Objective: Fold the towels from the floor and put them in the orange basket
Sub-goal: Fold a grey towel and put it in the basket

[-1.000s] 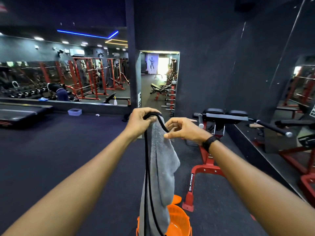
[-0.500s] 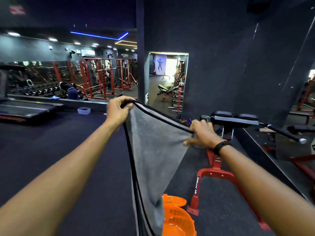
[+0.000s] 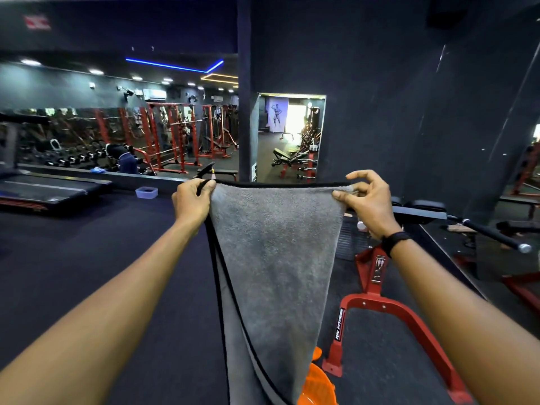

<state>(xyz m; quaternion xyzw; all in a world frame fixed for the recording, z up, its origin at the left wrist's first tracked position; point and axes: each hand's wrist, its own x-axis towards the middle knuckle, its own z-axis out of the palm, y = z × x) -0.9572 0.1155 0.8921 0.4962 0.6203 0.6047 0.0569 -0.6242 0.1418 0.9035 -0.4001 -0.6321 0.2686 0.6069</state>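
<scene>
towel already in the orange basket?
No: the grey towel hangs stretched between the left hand and right hand, above the orange basket.

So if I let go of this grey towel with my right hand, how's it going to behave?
Probably floppy: the grey towel sags and narrows below the taut top edge. It would likely swing under the left hand. It seems light, since the right hand holds it by a fingertip pinch.
</scene>
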